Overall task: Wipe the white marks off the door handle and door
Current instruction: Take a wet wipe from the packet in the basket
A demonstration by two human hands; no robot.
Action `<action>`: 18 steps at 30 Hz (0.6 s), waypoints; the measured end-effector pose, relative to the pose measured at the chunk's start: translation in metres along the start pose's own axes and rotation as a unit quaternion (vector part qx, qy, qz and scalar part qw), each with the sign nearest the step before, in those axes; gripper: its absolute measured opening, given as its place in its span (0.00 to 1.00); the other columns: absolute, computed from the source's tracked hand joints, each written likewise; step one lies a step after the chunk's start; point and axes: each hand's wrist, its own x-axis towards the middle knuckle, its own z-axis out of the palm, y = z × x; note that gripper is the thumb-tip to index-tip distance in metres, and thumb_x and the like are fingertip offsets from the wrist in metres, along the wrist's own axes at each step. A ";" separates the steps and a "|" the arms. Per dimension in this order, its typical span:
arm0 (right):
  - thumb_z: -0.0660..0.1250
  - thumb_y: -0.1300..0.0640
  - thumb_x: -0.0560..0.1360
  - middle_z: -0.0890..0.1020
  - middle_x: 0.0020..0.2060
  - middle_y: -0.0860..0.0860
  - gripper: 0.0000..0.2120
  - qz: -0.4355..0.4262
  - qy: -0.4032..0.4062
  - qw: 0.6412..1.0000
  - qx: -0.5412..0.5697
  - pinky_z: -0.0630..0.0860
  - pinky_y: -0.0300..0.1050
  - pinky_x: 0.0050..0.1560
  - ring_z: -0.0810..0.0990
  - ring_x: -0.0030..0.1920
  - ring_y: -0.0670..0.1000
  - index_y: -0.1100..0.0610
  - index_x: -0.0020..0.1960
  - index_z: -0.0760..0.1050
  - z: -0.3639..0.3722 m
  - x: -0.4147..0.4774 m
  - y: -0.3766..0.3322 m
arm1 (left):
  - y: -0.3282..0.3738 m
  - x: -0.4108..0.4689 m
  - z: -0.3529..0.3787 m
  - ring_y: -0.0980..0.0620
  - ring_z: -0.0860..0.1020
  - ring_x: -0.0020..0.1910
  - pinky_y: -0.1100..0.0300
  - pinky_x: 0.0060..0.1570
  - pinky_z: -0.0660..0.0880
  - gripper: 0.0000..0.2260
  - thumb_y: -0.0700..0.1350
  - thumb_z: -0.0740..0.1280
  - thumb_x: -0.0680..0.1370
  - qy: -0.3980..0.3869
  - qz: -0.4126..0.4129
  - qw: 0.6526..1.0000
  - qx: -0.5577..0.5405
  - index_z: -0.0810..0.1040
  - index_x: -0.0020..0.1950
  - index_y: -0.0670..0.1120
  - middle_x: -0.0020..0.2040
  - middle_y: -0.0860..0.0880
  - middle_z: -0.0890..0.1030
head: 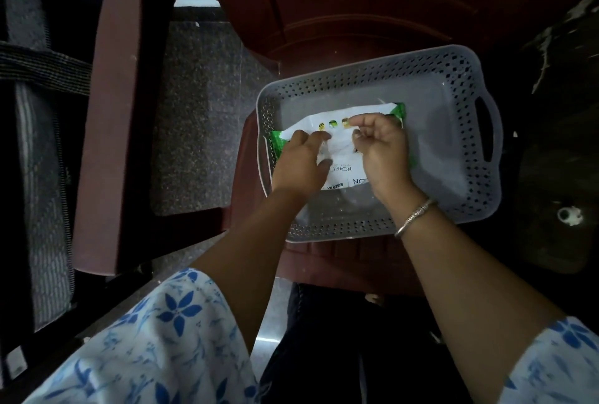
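Stool (324, 261): basket (421, 61) w/ wipes pack (338, 181)

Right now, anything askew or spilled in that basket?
Nothing spilled or damaged. The wipes pack lies diagonally in the basket, left hand pressing it, right hand pinching its top. The basket itself sits skewed on the maroon seat.

Wipes pack (319, 119) half hidden under left hand (301, 163), right hand (381, 153)
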 end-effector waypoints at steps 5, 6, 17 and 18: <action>0.59 0.74 0.72 0.74 0.36 0.50 0.16 0.012 0.055 0.992 0.115 0.71 0.40 0.38 0.72 0.37 0.46 0.52 0.43 0.70 -0.012 -0.005 -0.017 | 0.000 -0.001 -0.004 0.41 0.74 0.54 0.54 0.53 0.71 0.21 0.43 0.66 0.73 0.002 -0.001 1.000 -0.022 0.69 0.66 0.45 0.59 0.41 0.72; 0.59 0.73 0.73 0.74 0.38 0.51 0.15 0.029 0.079 0.987 0.140 0.72 0.44 0.39 0.73 0.38 0.47 0.52 0.42 0.70 -0.014 -0.005 -0.020 | 0.001 -0.002 -0.005 0.42 0.74 0.53 0.55 0.53 0.71 0.21 0.43 0.66 0.73 -0.004 -0.004 1.000 -0.028 0.69 0.65 0.45 0.59 0.41 0.72; 0.57 0.68 0.79 0.77 0.44 0.58 0.07 0.198 0.109 0.896 0.383 0.79 0.53 0.45 0.79 0.45 0.58 0.58 0.49 0.71 -0.013 -0.020 -0.077 | 0.053 -0.011 -0.044 0.48 0.76 0.51 0.65 0.46 0.67 0.18 0.47 0.71 0.71 -0.008 0.051 0.988 -0.148 0.76 0.59 0.43 0.55 0.44 0.79; 0.59 0.64 0.79 0.78 0.44 0.57 0.04 0.204 0.102 0.891 0.393 0.79 0.50 0.43 0.79 0.44 0.56 0.59 0.51 0.72 -0.015 -0.023 -0.083 | 0.057 -0.013 -0.048 0.47 0.78 0.50 0.62 0.46 0.70 0.16 0.47 0.70 0.72 -0.005 0.048 0.985 -0.166 0.77 0.57 0.44 0.52 0.44 0.81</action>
